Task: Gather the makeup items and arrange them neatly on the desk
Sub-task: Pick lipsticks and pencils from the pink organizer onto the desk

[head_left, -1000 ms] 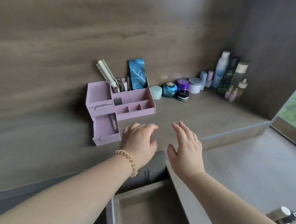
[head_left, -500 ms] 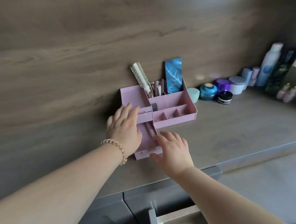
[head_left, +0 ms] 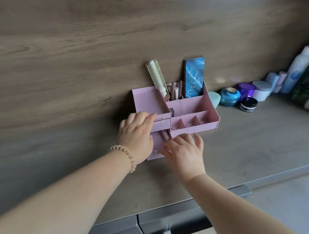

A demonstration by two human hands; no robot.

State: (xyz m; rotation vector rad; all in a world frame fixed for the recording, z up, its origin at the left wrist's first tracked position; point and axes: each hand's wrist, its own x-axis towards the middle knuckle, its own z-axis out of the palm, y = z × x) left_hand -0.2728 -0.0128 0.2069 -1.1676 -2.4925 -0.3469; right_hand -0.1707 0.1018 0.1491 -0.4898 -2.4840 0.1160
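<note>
Centre frame, your left hand (head_left: 136,133) is curling its grip over a corner of the pink organizer (head_left: 192,108) while your right hand (head_left: 184,151), grip spread, is hovering over its open drawer (head_left: 157,141); jars (head_left: 230,99) are lining the desk (head_left: 239,150) at right, so tidying looks nearly done.

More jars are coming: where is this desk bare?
Bare desk lies right of the organizer, in front of the jars, and left of it. Crowded: jars and bottles back right; left hand and right hand at the drawer.
</note>
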